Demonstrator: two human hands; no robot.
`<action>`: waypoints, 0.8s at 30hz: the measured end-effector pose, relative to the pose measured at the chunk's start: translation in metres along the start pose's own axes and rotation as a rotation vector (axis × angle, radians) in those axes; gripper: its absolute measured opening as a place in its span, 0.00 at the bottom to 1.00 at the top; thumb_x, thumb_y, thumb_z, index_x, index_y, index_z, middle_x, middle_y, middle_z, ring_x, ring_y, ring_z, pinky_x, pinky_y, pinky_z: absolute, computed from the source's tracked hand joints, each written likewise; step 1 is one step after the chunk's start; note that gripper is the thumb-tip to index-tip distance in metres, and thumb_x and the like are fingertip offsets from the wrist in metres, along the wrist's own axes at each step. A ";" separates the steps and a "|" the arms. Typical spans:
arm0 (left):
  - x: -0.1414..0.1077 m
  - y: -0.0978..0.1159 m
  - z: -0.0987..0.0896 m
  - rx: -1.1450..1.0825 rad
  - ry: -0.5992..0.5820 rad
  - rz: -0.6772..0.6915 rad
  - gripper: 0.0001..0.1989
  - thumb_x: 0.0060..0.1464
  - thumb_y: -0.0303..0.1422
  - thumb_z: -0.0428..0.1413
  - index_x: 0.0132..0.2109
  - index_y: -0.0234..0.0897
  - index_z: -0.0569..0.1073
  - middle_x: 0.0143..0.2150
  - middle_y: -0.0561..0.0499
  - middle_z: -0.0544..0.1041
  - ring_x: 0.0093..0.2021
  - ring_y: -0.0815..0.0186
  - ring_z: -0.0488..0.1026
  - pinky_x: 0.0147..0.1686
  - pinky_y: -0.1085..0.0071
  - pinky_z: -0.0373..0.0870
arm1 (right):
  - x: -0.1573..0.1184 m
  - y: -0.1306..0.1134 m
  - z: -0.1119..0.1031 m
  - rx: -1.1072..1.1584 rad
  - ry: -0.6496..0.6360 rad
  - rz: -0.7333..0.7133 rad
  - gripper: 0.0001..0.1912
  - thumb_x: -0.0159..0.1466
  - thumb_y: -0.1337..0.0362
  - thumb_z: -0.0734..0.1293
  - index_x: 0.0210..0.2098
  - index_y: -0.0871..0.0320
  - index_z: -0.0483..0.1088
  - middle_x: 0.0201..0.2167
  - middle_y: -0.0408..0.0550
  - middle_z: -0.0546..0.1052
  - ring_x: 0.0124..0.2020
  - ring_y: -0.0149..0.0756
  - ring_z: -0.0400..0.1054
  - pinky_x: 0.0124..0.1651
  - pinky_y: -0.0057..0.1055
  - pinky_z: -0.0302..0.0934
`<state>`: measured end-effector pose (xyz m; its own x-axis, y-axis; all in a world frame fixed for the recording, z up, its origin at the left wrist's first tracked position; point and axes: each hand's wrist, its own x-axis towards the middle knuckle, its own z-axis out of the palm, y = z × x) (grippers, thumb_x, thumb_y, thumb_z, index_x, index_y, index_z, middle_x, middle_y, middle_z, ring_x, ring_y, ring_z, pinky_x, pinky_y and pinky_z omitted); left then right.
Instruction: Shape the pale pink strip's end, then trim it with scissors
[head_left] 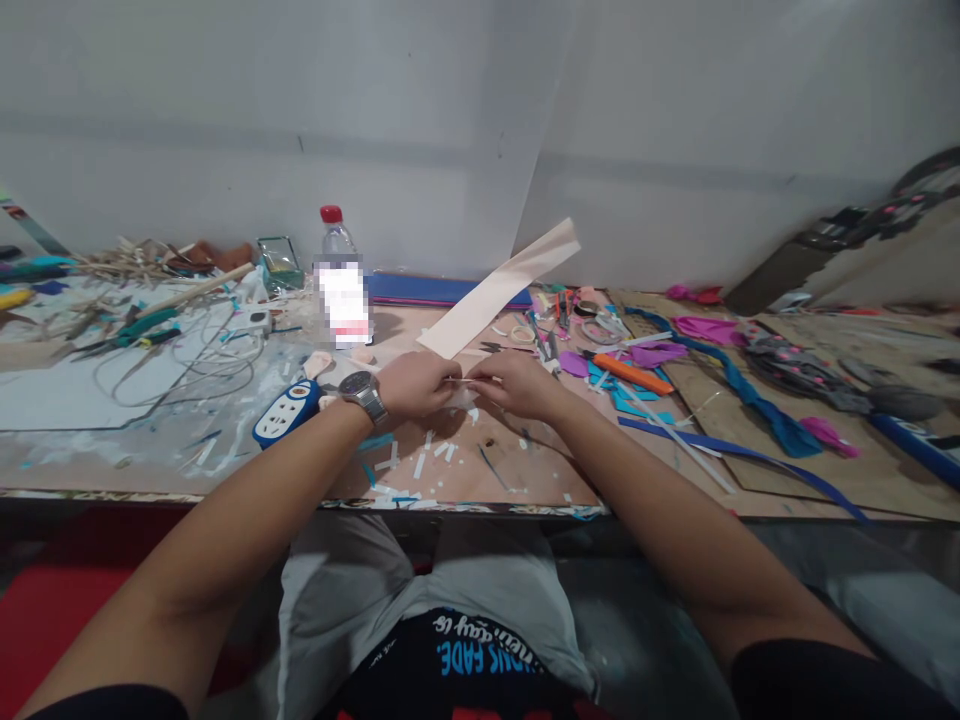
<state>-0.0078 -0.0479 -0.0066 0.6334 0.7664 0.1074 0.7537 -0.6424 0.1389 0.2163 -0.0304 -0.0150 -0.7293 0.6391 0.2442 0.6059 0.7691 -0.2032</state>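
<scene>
My left hand [420, 385], with a metal watch [362, 392] on its wrist, is closed in a pinch. Facing it, my right hand [517, 385] is pinched too. A thin pale strip [463, 380] spans the small gap between the fingertips, its ends hidden in them. Something small and whitish [463, 398] shows just under the fingers, too blurred to name. Behind both hands a long cream strip of paper [502, 285] slants up to the right. Small white and blue paper scraps [420, 460] lie on the worktable [465, 480] below.
Left of my hands are a blue-and-white power strip [285, 412], a red-capped bottle [341, 285] and green-handled pliers [146, 325]. To the right lie an orange utility knife [632, 373], a tape roll [523, 333] and blue ribbon [750, 390]. A grey wall [420, 120] stands behind.
</scene>
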 end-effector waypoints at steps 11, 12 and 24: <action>0.000 -0.005 -0.001 -0.080 0.020 -0.020 0.14 0.60 0.35 0.49 0.45 0.37 0.78 0.40 0.45 0.82 0.37 0.59 0.75 0.32 0.67 0.59 | -0.001 0.000 -0.001 0.062 0.073 0.008 0.12 0.69 0.59 0.65 0.37 0.58 0.79 0.35 0.50 0.82 0.34 0.37 0.72 0.38 0.31 0.57; -0.001 -0.005 -0.001 -0.106 0.024 -0.007 0.15 0.61 0.37 0.49 0.44 0.37 0.78 0.38 0.45 0.81 0.36 0.59 0.75 0.32 0.67 0.58 | -0.001 0.000 -0.001 0.068 0.075 0.002 0.12 0.69 0.59 0.65 0.37 0.58 0.79 0.35 0.50 0.82 0.33 0.37 0.72 0.38 0.31 0.57; 0.001 -0.006 -0.001 -0.328 0.045 0.066 0.16 0.63 0.39 0.50 0.39 0.34 0.78 0.32 0.48 0.79 0.30 0.65 0.70 0.31 0.70 0.57 | -0.001 -0.001 0.003 0.092 0.115 -0.064 0.10 0.69 0.61 0.66 0.34 0.57 0.78 0.29 0.47 0.80 0.31 0.35 0.70 0.38 0.31 0.57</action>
<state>-0.0114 -0.0432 -0.0061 0.6652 0.7272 0.1694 0.6097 -0.6600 0.4390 0.2154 -0.0323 -0.0178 -0.7211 0.5887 0.3652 0.5238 0.8083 -0.2687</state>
